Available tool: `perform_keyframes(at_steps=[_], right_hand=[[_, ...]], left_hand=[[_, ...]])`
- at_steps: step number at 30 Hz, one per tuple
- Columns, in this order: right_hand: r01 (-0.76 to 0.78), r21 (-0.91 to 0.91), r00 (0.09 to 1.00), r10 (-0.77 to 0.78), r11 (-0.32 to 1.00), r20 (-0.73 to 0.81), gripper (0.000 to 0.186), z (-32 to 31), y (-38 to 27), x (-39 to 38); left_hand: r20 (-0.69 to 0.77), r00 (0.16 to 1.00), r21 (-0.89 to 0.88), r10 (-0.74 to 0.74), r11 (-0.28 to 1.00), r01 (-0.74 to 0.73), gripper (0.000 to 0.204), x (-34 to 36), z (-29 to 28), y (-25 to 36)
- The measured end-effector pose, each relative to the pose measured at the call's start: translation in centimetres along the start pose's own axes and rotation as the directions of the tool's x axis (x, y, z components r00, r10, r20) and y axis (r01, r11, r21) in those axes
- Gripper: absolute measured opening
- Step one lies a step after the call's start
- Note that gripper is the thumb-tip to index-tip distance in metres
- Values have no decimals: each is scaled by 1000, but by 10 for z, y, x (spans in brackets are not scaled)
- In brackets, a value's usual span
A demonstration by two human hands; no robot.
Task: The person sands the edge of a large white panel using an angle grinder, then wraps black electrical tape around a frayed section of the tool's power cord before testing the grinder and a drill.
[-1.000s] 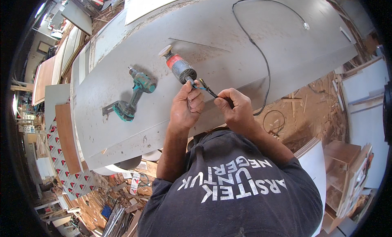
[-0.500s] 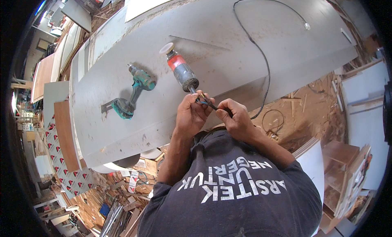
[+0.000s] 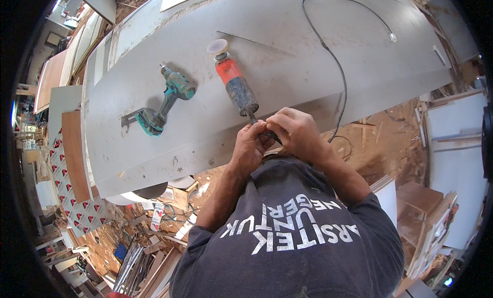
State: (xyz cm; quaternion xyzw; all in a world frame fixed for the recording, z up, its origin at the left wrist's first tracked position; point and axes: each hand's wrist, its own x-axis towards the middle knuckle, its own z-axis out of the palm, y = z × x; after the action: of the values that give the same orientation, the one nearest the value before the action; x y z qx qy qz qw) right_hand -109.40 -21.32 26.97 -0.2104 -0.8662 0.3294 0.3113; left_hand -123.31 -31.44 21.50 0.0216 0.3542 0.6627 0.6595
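A red and dark-grey power tool (image 3: 238, 87) with a round pale pad at its far end lies on the grey tabletop (image 3: 287, 51). Its cord leaves the near end and runs into my fingers at the table's front edge. My left hand (image 3: 248, 148) pinches the cord close to the tool. Against it, my right hand (image 3: 297, 131) is closed on the black cord (image 3: 276, 138), its fingertips meeting those of the left. What lies between the fingertips is mostly hidden. Left of the tool rests a teal cordless drill (image 3: 169, 100).
A black cable (image 3: 336, 62) with a pale plug curves over the table's right side and off its front edge. A thin rod (image 3: 254, 42) lies behind the tool. Boards (image 3: 77, 157) stand at the left; scraps litter the floor, and wooden shelving (image 3: 418, 210) stands at right.
My right hand has moved up and left to meet the left hand. The coloured wires seen earlier between the fingers are now covered. The whole view has shifted slightly.
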Motion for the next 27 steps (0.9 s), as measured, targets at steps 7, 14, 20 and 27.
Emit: perform_keyframes(at_steps=[7,14,20,27], right_hand=[[-517,323,846,530,793,54,19,-22,34,3],[-335,300,942,319,893,103,18,-28,10,-7],[-10,79,982,-5,997,187,19,18,-10,-10],[-664,537,746,509,521,429,20,23,16,-5]], left_hand=[[-17,1000,0,15,1000,-15,12,-4,-9,0],[-208,978,50,27,999,-17,12,-11,-13,1],[-106,994,-39,-22,999,18,15,-11,-20,1],[-100,994,-61,-39,998,33,18,-21,-30,8]])
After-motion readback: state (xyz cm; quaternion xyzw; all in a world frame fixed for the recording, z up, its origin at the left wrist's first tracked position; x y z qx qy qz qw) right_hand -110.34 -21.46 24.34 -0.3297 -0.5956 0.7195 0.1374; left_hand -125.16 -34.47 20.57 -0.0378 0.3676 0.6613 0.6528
